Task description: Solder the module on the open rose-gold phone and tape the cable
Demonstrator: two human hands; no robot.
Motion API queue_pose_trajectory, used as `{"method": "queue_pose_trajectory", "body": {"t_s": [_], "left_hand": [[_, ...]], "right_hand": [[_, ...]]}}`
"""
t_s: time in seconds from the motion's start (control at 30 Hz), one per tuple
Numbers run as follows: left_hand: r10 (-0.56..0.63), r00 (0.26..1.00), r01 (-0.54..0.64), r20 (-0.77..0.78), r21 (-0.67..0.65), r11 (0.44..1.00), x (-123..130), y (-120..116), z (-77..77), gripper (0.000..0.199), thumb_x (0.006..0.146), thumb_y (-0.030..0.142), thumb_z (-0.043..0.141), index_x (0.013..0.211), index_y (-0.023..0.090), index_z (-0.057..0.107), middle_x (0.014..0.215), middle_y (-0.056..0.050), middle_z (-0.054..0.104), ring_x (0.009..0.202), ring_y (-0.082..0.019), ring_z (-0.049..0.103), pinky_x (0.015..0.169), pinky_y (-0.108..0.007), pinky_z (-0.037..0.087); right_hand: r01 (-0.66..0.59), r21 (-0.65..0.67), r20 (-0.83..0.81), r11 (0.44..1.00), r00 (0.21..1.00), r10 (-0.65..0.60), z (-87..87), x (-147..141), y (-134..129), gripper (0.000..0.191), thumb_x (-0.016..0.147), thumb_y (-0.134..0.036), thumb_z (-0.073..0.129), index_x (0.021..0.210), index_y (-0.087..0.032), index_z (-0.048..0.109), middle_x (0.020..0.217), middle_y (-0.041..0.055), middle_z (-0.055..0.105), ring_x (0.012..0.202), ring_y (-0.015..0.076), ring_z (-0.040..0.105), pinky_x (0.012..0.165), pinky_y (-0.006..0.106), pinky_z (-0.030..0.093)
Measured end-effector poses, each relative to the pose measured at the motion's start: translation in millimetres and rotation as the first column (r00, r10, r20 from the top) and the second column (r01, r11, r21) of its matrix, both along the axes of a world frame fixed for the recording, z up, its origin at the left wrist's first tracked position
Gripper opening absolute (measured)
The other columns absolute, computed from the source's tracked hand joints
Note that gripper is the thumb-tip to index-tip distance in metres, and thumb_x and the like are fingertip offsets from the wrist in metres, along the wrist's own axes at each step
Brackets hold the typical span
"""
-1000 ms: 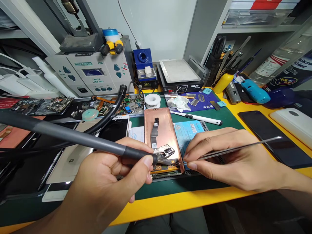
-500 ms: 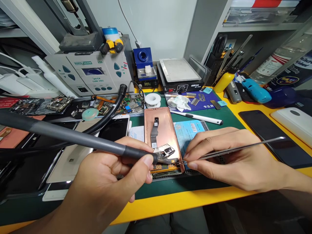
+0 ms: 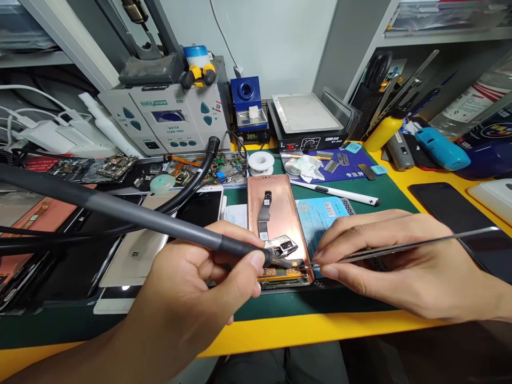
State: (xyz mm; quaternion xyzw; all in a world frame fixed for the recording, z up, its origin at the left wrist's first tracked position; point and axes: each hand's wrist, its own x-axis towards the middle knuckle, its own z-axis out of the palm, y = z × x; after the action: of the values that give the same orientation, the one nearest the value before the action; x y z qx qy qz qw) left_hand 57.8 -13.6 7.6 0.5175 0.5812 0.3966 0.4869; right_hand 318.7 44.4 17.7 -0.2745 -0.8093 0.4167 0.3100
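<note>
A rose-gold phone body (image 3: 282, 208) lies opened in front of me, a grey ribbon cable (image 3: 264, 215) on its inner face and an orange flex strip (image 3: 278, 273) along its near end. My left hand (image 3: 208, 272) is closed around a long dark-grey handled tool (image 3: 160, 217); its short metal tip, of a kind I cannot tell, rests at the phone's near end. From the right, my right hand (image 3: 396, 261) pinches steel tweezers (image 3: 384, 247), whose points meet the phone's near right corner beside that tip. A small silvery part (image 3: 282, 245) lies just above.
Behind stand a hot-air station (image 3: 172, 114), a blue soldering-iron holder (image 3: 247, 101) and a heating plate (image 3: 306, 114). A solder spool (image 3: 261, 161) and white pen (image 3: 340, 193) lie beyond the phone. Other phones (image 3: 132, 250) are at left, a black phone (image 3: 468, 224) at right.
The camera view has shifted, so the whole bench sits farther right in the picture. Both hands keep their grips, and the tool tips stay at the phone's near end.
</note>
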Motion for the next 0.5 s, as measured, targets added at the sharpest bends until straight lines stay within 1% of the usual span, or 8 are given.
{"method": "queue_pose_trajectory", "body": {"t_s": [0.07, 0.2, 0.23, 0.37, 0.5], "left_hand": [[0.023, 1.000, -0.023, -0.004, -0.010, 1.000, 3.4, -1.3, 2.3, 0.010, 0.083, 0.032, 0.079, 0.088, 0.024, 0.077, 0.062, 0.004, 0.077, 0.037, -0.010, 0.058, 0.035, -0.017, 0.048], [0.174, 0.983, -0.178, -0.063, -0.068, 0.982, 14.7, -7.9, 11.0, 0.016, 0.082, 0.039, 0.076, 0.086, 0.024, 0.077, 0.062, 0.005, 0.076, 0.038, -0.006, 0.055, 0.038, -0.016, 0.046], [0.196, 0.977, -0.202, -0.079, -0.080, 0.976, 16.7, -9.2, 12.8, 0.018, 0.082, 0.041, 0.075, 0.086, 0.024, 0.077, 0.062, 0.005, 0.076, 0.039, -0.007, 0.055, 0.039, -0.016, 0.045], [0.202, 0.974, -0.212, -0.107, -0.096, 0.973, 19.0, -11.2, 15.5, 0.022, 0.081, 0.045, 0.073, 0.086, 0.024, 0.077, 0.062, 0.005, 0.075, 0.040, -0.007, 0.055, 0.040, -0.017, 0.045], [0.212, 0.971, -0.222, -0.108, -0.090, 0.971, 19.2, -11.3, 15.0, 0.021, 0.081, 0.045, 0.073, 0.084, 0.025, 0.077, 0.063, 0.005, 0.076, 0.041, -0.006, 0.054, 0.041, -0.016, 0.045]], "right_hand": [[0.000, 0.009, 0.004, 1.000, 1.000, 0.000, 0.4, -0.6, 0.3, 0.007, 0.092, -0.010, 0.083, 0.091, -0.015, 0.088, 0.084, 0.0045, 0.086, 0.069, 0.0150, 0.081, 0.062, 0.021, 0.066], [-0.002, 0.015, -0.009, 1.000, 1.000, 0.003, 0.9, -1.6, 0.5, 0.007, 0.091, -0.010, 0.083, 0.090, -0.015, 0.088, 0.084, 0.0053, 0.086, 0.069, 0.0158, 0.082, 0.062, 0.021, 0.066], [-0.001, 0.013, -0.014, 1.000, 1.000, 0.001, 1.0, -1.7, 0.3, 0.007, 0.090, -0.010, 0.083, 0.090, -0.015, 0.088, 0.084, 0.0053, 0.086, 0.069, 0.0159, 0.082, 0.062, 0.021, 0.066], [0.006, -0.002, -0.013, 1.000, 1.000, -0.006, 1.1, -1.4, -0.6, 0.007, 0.090, -0.010, 0.084, 0.090, -0.016, 0.088, 0.084, 0.0053, 0.086, 0.069, 0.0161, 0.082, 0.062, 0.021, 0.066], [0.003, 0.000, -0.015, 1.000, 1.000, -0.003, 1.1, -1.5, 0.2, 0.006, 0.090, -0.009, 0.084, 0.091, -0.014, 0.088, 0.084, 0.0055, 0.086, 0.070, 0.0156, 0.082, 0.062, 0.021, 0.066]]}}
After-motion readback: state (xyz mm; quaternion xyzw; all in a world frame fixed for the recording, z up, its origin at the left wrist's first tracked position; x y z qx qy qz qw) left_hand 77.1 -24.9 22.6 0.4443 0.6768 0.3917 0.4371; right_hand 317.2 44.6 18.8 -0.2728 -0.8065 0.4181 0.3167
